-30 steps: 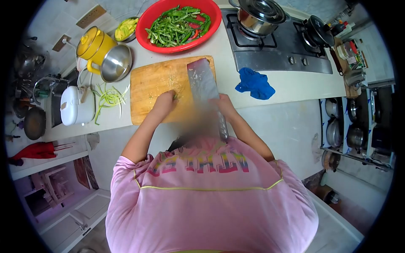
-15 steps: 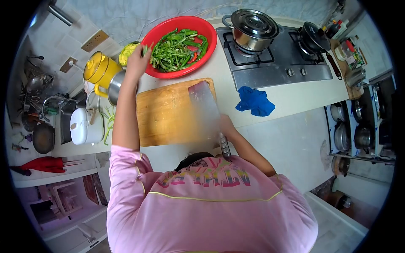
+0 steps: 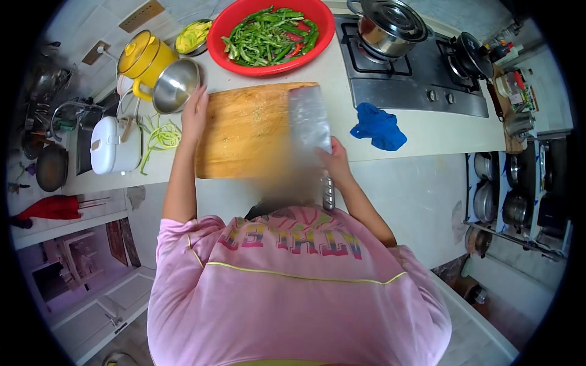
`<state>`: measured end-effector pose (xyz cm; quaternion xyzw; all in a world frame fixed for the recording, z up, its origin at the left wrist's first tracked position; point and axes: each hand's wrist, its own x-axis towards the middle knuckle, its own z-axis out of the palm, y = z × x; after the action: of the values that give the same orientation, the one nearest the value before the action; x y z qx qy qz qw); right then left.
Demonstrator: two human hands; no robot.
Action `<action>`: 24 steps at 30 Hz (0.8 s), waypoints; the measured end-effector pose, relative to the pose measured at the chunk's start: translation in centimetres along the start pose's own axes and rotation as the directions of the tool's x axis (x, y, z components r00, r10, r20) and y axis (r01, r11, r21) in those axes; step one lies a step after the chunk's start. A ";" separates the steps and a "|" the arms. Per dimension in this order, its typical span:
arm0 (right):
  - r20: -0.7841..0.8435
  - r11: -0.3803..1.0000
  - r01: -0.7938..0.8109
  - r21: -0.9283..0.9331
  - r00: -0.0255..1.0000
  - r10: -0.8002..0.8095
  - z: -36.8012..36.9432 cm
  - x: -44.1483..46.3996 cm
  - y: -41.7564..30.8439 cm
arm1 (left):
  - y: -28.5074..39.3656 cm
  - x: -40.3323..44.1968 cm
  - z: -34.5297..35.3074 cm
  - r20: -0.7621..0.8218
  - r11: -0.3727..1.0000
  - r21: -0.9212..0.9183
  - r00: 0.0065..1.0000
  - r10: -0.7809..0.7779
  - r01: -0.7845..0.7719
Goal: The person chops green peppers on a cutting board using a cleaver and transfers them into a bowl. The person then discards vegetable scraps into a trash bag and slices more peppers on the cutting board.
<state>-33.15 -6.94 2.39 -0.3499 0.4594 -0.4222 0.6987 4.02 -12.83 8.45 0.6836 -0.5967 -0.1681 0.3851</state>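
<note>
A wooden cutting board (image 3: 244, 131) lies on the counter in front of me, with small green scraps on it. At its left edge, my left hand (image 3: 194, 116) has its fingers stretched out, close to a steel bowl (image 3: 177, 86); nothing shows in it. My right hand (image 3: 336, 163) is closed at the heel of a cleaver (image 3: 309, 119), by the board's right edge. The blade rests flat on the board and the metal handle points towards my body. A blur covers the board's near middle. Beyond the board, a red basin (image 3: 271, 68) holds cut green peppers.
At the left are a yellow pot (image 3: 146, 50), a bowl of yellow-green pieces (image 3: 194, 36), a white appliance (image 3: 113, 145) and green strands (image 3: 163, 136). A blue cloth (image 3: 378, 127) lies before the gas stove (image 3: 415, 88), which bears a steel pot (image 3: 390, 30) and a black pan (image 3: 471, 58).
My left hand has come back from beside the red basin to the board's left edge; the green bit in its fingers no longer shows. The view has tilted down. The cleaver stays on the board.
</note>
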 end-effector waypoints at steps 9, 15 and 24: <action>-0.297 1.000 0.011 0.020 0.955 -0.005 -1.5 -8.0 0.3 | -5.0 -10.6 1.3 0.066 0.973 0.226 0.998 0.021 -0.036; -0.412 0.996 0.092 0.013 0.908 -0.079 1.6 -9.2 3.3 | -4.4 -10.6 2.1 0.157 0.875 0.443 0.978 0.140 -0.196; -0.458 0.990 0.097 -0.098 0.879 -0.131 10.3 -5.9 4.6 | -4.4 -9.6 5.6 0.064 0.859 0.495 0.992 0.112 -0.129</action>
<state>-23.60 1.34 3.80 -0.2906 0.6065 -0.5169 0.5296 0.94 -5.60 -0.53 0.7183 -0.6676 0.0045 0.1957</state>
